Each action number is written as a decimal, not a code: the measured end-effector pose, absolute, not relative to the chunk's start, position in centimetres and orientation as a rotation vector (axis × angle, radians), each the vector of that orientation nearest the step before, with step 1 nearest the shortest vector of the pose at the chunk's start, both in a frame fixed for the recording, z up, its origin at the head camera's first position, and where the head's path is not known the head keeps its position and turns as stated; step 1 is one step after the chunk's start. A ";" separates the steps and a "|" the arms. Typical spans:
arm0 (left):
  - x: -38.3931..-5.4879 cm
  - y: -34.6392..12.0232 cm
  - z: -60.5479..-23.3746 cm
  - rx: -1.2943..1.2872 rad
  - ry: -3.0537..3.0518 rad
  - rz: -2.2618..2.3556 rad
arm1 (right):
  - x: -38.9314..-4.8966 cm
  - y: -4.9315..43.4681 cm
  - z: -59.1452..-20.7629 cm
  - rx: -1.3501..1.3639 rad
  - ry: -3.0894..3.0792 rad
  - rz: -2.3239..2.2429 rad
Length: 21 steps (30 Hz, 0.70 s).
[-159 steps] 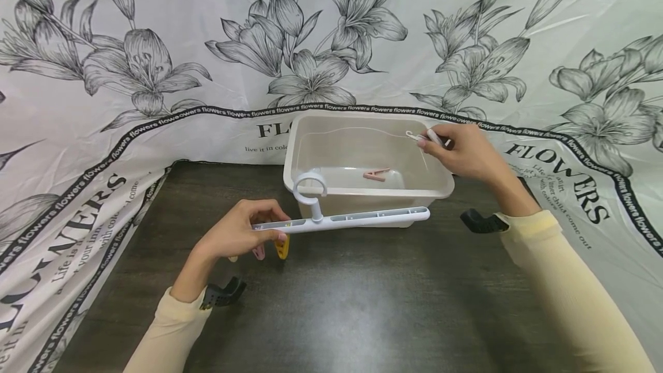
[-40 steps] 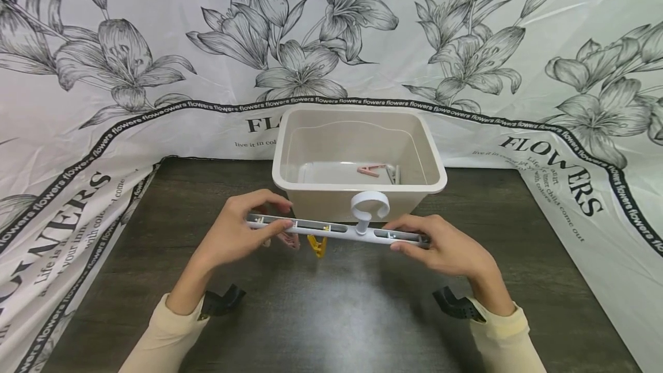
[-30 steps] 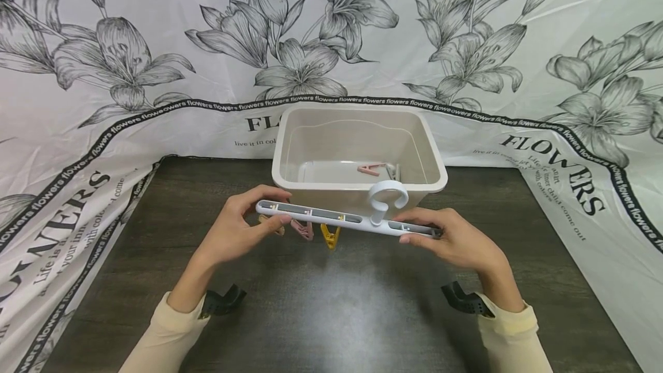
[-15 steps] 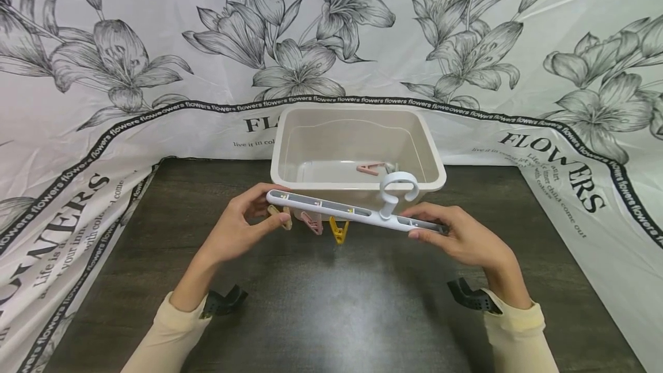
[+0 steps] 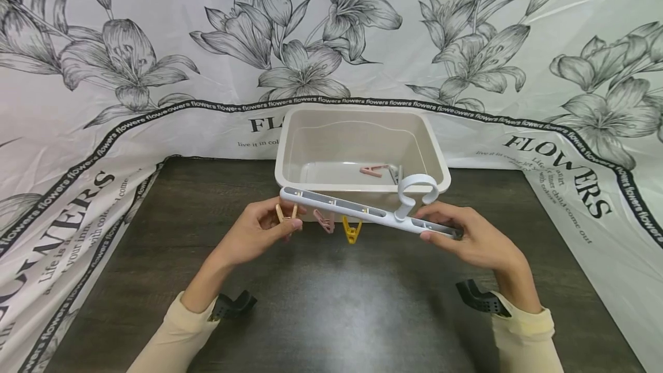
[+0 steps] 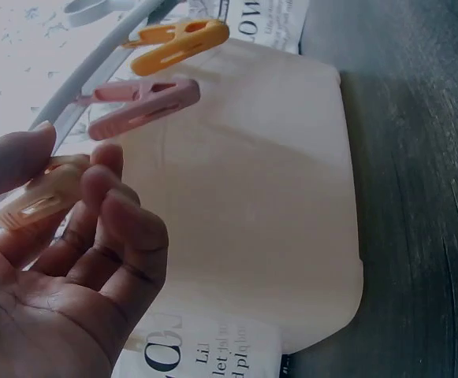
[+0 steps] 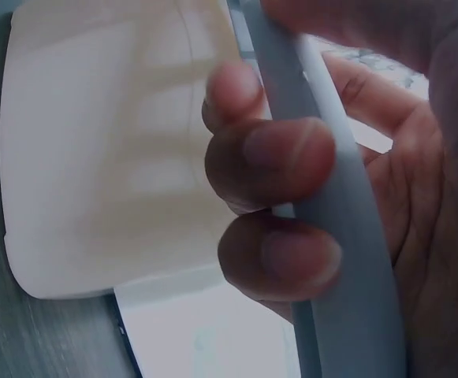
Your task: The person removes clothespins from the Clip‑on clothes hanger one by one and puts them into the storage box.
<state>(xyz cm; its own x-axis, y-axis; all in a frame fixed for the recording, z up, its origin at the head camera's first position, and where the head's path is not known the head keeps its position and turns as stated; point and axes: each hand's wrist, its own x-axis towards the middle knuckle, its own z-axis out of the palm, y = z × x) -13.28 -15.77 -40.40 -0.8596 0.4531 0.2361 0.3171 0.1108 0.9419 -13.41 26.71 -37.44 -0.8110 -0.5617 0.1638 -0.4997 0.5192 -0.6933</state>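
My right hand [image 5: 471, 235] grips the right end of a pale plastic hanger [image 5: 342, 207], a slotted bar with a C-shaped hook; in the right wrist view, the fingers wrap round the bar [image 7: 347, 260]. The hanger is held up in front of the bin, its left end higher. From its underside hang a beige clothespin [image 5: 280, 214], a pink clothespin [image 5: 324, 221] and a yellow clothespin [image 5: 352, 230]. Below the left end, my left hand [image 5: 254, 232] pinches the beige clothespin; the left wrist view shows this clothespin [image 6: 43, 193] between thumb and fingers.
Behind the hanger, a beige plastic bin [image 5: 362, 189] stands on the dark wood table [image 5: 331, 315]. Inside lie a pink clothespin [image 5: 373, 170] and a grey clothespin [image 5: 397, 174]. Flower-printed cloth [image 5: 217, 91] hangs behind and along both sides.
The grey clothespin, earlier in my right hand, now lies in the bin. My right hand has taken the hanger, which moved right. My left hand went from the bar to the beige clothespin.
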 end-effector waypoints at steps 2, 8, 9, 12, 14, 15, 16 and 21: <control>-13.3 -15.9 -40.4 0.805 2.282 1.836 | -13.5 26.9 -37.5 -0.915 2.667 -1.198; -13.2 -15.9 -40.2 0.839 2.301 1.823 | -13.6 26.9 -37.7 -0.903 2.658 -1.211; -13.2 -15.9 -40.2 0.838 2.302 1.828 | -13.6 26.9 -37.8 -0.912 2.648 -1.211; -13.2 -15.9 -40.1 0.834 2.304 1.855 | -13.6 26.7 -37.8 -0.933 2.618 -1.211; -13.1 -15.9 -40.1 0.836 2.303 1.880 | -13.6 26.5 -37.8 -0.953 2.590 -1.217; -13.1 -15.9 -40.1 0.843 2.298 1.896 | -13.6 26.4 -37.8 -0.963 2.576 -1.226; -13.1 -15.9 -40.1 0.850 2.292 1.912 | -13.5 26.3 -37.8 -0.977 2.570 -1.229; -13.1 -15.5 -40.1 0.941 2.279 1.985 | -13.6 26.0 -38.0 -1.047 2.567 -1.259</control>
<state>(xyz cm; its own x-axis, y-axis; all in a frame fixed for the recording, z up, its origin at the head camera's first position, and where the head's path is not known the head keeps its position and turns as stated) -13.05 -15.52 -40.14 -0.8229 0.4130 0.3904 0.4434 0.0370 0.8956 -13.61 25.99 -37.96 -0.7594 -0.6183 0.2024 -0.5384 0.4227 -0.7290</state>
